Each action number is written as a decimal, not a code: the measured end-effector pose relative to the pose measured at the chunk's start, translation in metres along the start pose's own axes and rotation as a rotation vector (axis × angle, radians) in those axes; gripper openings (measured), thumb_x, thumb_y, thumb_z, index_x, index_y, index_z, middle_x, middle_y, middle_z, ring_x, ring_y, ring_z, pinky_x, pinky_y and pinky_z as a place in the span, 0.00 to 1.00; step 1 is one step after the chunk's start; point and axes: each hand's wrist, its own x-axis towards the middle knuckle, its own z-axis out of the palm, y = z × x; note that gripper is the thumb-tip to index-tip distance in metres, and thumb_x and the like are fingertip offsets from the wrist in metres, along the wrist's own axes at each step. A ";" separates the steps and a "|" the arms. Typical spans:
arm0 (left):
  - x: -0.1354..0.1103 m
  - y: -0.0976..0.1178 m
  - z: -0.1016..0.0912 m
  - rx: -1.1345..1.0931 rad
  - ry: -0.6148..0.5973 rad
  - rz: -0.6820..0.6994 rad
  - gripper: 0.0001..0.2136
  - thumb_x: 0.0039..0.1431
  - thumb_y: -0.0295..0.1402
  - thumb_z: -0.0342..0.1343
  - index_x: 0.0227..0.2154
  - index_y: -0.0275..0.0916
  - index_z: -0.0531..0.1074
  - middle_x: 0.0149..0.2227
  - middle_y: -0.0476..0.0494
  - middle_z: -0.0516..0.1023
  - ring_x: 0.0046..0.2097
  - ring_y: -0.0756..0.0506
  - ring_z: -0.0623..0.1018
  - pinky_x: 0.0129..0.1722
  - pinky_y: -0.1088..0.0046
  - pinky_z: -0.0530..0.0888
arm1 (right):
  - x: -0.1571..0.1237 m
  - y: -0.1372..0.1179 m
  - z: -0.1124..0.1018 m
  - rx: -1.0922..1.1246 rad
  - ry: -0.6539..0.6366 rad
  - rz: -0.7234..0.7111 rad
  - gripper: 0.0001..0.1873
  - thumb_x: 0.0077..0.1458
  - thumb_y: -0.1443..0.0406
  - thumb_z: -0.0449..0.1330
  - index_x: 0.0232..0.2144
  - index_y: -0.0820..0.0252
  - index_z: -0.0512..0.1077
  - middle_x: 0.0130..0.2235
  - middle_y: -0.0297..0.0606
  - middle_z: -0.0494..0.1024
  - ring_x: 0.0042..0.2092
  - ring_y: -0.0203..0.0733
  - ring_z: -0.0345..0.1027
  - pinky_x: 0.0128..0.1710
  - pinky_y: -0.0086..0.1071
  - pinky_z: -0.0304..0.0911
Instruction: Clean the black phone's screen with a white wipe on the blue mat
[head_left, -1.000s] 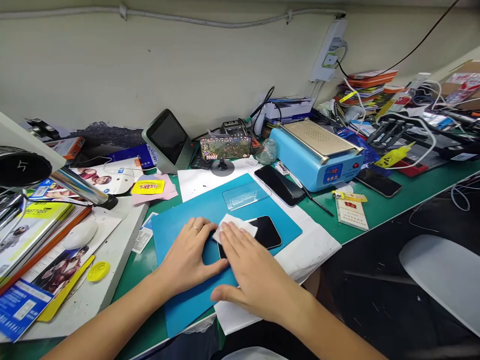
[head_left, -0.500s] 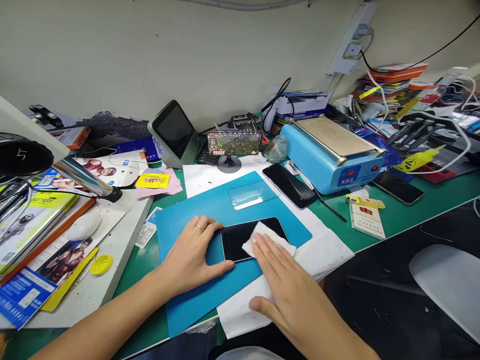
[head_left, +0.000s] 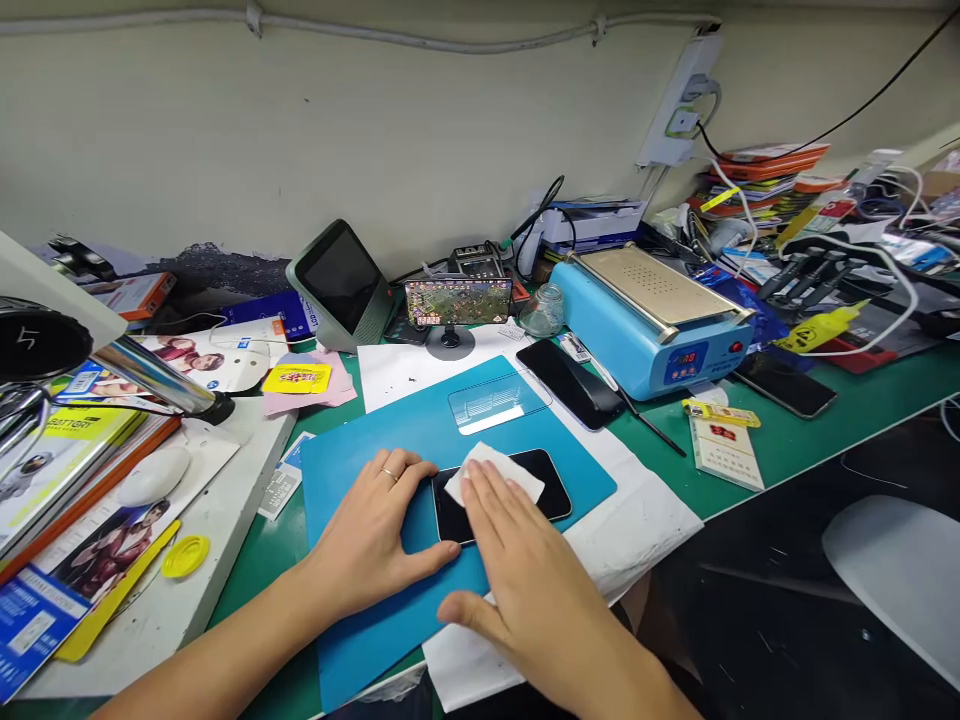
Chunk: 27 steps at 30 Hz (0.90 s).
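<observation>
A smartphone [head_left: 553, 487] with a black screen lies flat on a blue mat [head_left: 367, 450]. My left hand [head_left: 379, 535] grips its left end, thumb at the near edge and fingers at the far edge; a ring is on one finger. Under the straight, joined fingers of my right hand [head_left: 517, 560] a white wipe [head_left: 480, 465] is pressed against the screen, the thumb standing apart. The wipe covers the middle of the screen. Just beyond the phone, a clear glass screen protector [head_left: 499, 403] lies on the mat.
Behind stands a phone on a holder [head_left: 457, 303] showing a game. Right of the mat are another dark phone [head_left: 570, 383], a blue heating machine [head_left: 637, 320], a thin black tool [head_left: 656, 425] and a cigarette pack [head_left: 724, 450]. A lamp [head_left: 150, 370] and magazines crowd the left.
My right hand has slid the wipe leftward across the screen, uncovering the phone's right end. My left hand keeps its hold. The whole view has shifted slightly.
</observation>
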 end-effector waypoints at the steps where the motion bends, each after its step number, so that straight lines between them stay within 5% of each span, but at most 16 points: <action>1: 0.000 0.000 0.000 -0.002 -0.002 -0.001 0.25 0.58 0.47 0.64 0.54 0.42 0.66 0.50 0.40 0.71 0.49 0.35 0.72 0.46 0.54 0.75 | 0.000 -0.003 0.001 0.019 0.006 -0.015 0.49 0.64 0.41 0.49 0.72 0.69 0.47 0.74 0.50 0.43 0.73 0.56 0.41 0.70 0.49 0.52; 11: 0.000 -0.001 0.000 -0.019 -0.016 -0.015 0.27 0.58 0.50 0.64 0.54 0.43 0.66 0.50 0.39 0.71 0.50 0.35 0.72 0.48 0.52 0.74 | -0.021 0.028 -0.005 -0.097 0.074 0.024 0.44 0.67 0.48 0.51 0.73 0.68 0.46 0.73 0.51 0.49 0.73 0.55 0.45 0.66 0.51 0.61; 17: 0.000 -0.001 0.000 -0.010 -0.024 -0.012 0.27 0.59 0.48 0.64 0.55 0.42 0.65 0.51 0.39 0.71 0.50 0.35 0.72 0.48 0.52 0.74 | -0.008 0.019 0.007 -0.151 0.102 0.052 0.48 0.65 0.44 0.50 0.71 0.76 0.48 0.72 0.58 0.48 0.73 0.60 0.44 0.65 0.54 0.61; 27: 0.001 0.001 -0.003 -0.015 -0.026 -0.014 0.26 0.59 0.49 0.64 0.54 0.41 0.66 0.50 0.40 0.71 0.51 0.35 0.72 0.48 0.53 0.74 | -0.022 0.015 0.001 -0.168 0.065 0.054 0.46 0.66 0.46 0.51 0.72 0.72 0.45 0.73 0.54 0.46 0.73 0.58 0.44 0.64 0.52 0.64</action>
